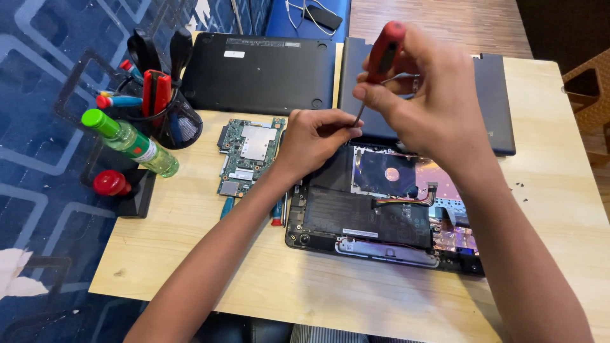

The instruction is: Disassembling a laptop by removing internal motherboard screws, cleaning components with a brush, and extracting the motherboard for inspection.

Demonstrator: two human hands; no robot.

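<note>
Right hand (438,95) grips the red screwdriver (383,54) upright over the opened laptop (375,216), left hand (314,140) pinching its shaft; keep it vertical, pressing firmly.

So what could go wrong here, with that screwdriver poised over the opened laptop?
The red-handled screwdriver is steered by the left hand pinching its thin shaft while the right hand grips the handle; a slip could likely jab the exposed parts of the open laptop. The loose green circuit board lies bare on the wooden table near the left forearm and might get knocked. The tiny dark specks near the right edge, possibly screws, could roll off.
</note>
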